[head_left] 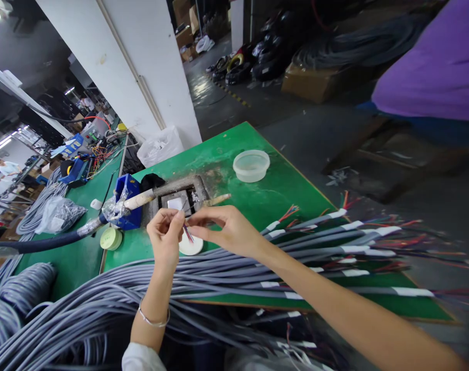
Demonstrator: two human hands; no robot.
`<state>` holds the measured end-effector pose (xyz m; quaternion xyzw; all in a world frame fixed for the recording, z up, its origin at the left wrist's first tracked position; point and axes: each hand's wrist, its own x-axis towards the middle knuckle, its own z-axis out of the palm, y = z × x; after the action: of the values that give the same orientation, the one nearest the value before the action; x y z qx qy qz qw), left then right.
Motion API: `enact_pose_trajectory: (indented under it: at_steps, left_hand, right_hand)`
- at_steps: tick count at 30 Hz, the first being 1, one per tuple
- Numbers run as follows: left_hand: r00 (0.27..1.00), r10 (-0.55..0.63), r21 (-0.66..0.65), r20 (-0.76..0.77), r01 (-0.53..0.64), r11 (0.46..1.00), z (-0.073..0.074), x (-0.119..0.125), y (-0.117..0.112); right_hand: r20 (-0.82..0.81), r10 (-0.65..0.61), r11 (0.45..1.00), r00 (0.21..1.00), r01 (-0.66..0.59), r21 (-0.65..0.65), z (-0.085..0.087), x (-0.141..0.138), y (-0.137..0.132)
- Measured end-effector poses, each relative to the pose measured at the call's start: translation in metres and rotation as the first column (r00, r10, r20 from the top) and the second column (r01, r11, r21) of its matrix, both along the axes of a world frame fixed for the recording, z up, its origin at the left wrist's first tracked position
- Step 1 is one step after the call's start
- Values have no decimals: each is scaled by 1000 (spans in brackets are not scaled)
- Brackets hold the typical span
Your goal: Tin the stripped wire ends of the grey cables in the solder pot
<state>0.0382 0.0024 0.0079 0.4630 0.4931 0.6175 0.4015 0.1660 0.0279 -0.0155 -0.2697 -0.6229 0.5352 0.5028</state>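
Pinched shut, the grip of the left hand [165, 234] and the grip of the right hand [227, 229] meet on the coloured wire ends [188, 235] at centre frame, just above a white lid [191, 248] on the green desk [281, 190]. These strands look light, limp and easily kinked. They are best held close to the grey cables [219, 264].

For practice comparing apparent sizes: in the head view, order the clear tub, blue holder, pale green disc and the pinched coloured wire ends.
1. clear tub and blue holder: alike, holder partly covered, so unranked.
2. pale green disc.
3. coloured wire ends, pinched between left hand and right hand.
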Motion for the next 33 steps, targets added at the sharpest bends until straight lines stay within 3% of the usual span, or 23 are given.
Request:
enact_pose_trajectory:
  at_steps: [3, 6, 9, 11, 15, 19, 22, 26, 33]
  left_hand:
    - [982, -74, -41, -175, 68, 997, 8, -4, -3]
    - [944, -155, -119, -290, 125, 985, 19, -11, -4]
    - [858, -299, -265, -418, 199, 943, 32, -26, 3]
    - [748, -391, -362, -537, 215, 907, 37, -39, 13]
    - [432, -489, -468, -758, 163, 869, 30, -59, 38]
    - [197, -558, -548, -806, 105, 830, 14, -59, 56]
    - [60, -595, -589, -801, 91, 803, 5, -52, 63]
    - [-34, -613, -614, -789, 78, 786, -2, -45, 67]
    - [-97, -584, -591, -806, 64, 804, -8, -44, 68]
  right_hand:
    - [-24, -124, 992, 992, 124, 11, 1, 4, 2]
    - [-1, -166, 984, 986, 166, 67, 1, 6, 3]
    - [61, -211, 972, 976, 203, 122, -1, 7, 3]
    - [72, -266, 960, 961, 258, 106, -2, 7, 4]
    - [74, -330, 943, 941, 325, 66, -3, 11, 5]
    - [124, -340, 937, 932, 325, 125, -3, 13, 6]
    - [151, -353, 932, 923, 334, 139, -2, 14, 5]
    - [177, -368, 926, 913, 342, 163, 0, 15, 4]
    - [191, -379, 919, 905, 346, 188, 0, 16, 4]
